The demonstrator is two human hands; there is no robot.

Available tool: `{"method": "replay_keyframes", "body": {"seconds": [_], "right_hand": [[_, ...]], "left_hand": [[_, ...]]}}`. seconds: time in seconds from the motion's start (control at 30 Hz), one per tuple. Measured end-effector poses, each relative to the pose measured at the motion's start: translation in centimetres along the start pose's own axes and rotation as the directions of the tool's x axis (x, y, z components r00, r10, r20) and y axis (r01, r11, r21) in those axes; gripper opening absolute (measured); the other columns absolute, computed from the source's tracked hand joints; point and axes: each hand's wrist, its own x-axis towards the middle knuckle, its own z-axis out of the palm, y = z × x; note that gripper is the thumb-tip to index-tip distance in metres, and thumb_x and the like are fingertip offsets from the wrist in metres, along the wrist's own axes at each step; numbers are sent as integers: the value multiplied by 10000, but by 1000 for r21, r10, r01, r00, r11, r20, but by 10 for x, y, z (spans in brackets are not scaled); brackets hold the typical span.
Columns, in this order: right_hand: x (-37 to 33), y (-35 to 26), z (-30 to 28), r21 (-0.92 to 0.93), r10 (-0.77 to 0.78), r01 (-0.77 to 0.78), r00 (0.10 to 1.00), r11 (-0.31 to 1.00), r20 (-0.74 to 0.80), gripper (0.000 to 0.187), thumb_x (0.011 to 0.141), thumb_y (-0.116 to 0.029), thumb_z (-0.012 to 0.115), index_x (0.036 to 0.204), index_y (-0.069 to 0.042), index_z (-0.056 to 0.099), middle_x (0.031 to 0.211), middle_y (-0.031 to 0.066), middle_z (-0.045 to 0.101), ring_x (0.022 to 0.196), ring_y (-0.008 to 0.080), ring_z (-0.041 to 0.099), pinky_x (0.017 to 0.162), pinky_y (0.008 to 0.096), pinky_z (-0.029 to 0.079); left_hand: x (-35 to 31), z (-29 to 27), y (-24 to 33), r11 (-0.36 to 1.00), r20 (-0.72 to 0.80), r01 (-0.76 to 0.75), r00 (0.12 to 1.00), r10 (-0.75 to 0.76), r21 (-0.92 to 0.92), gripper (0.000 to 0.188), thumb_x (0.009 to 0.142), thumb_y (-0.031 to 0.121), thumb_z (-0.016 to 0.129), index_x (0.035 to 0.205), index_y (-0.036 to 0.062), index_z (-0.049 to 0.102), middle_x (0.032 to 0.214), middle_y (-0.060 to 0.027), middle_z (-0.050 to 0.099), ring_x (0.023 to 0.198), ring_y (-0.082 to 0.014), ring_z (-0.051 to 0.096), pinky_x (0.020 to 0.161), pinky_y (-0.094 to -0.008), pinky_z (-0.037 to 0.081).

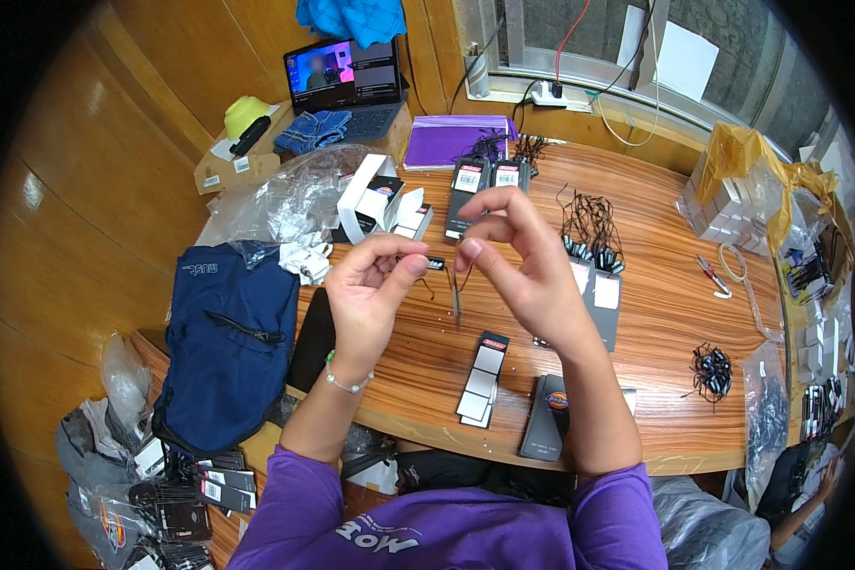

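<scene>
Above the middle of the wooden table, my left hand (363, 296) pinches a small black tag (435, 263) between thumb and forefinger. My right hand (527, 275) is raised beside it, thumb and forefinger pressed together on a thin dark cord (456, 296) that hangs down between the hands. Whether cord and tag are joined I cannot make out. Below them lies a black strip with white labels (484, 375). A dark grey card pack (544, 418) rests by my right forearm. More grey cards (468, 195) lie beyond my right hand.
Bundles of black cords (594, 223) and a black cord pile (711, 370) lie on the right. Red-handled pliers (712, 274) are near small white boxes (727, 204). At left are a blue bag (228, 342), plastic wrap (275, 195) and an opened white box (363, 195); a laptop (347, 81) stands behind.
</scene>
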Motion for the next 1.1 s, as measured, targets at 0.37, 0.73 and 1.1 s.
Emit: {"method": "replay_keyframes", "body": {"seconds": [0.37, 0.73, 1.1], "right_hand": [[-2, 6, 5, -153, -70, 86, 991, 984, 112, 199, 830, 28, 548, 993, 0, 435, 915, 58, 473, 787, 137, 578, 684, 254, 469], [-2, -4, -5, -500, 15, 144, 954, 854, 300, 174, 814, 26, 550, 932, -18, 431, 815, 68, 518, 732, 141, 574, 634, 271, 449], [-1, 2, -3, 9, 206, -220, 926, 975, 315, 166, 849, 3, 535, 952, -28, 408, 790, 43, 524, 712, 110, 550, 631, 253, 448]], "left_hand": [[1, 0, -1, 985, -34, 61, 997, -67, -161, 103, 786, -2, 642, 880, -33, 615, 816, -97, 629, 680, -124, 600, 625, -224, 502], [7, -11, 10, 978, 208, 56, 973, -98, 201, 128, 759, -46, 651, 886, -39, 644, 801, -92, 632, 712, -113, 607, 658, -213, 499], [7, -15, 7, 962, 222, 272, 938, -265, -1, 98, 767, -34, 651, 864, -36, 643, 771, -79, 644, 667, -91, 595, 585, -196, 481]]}}
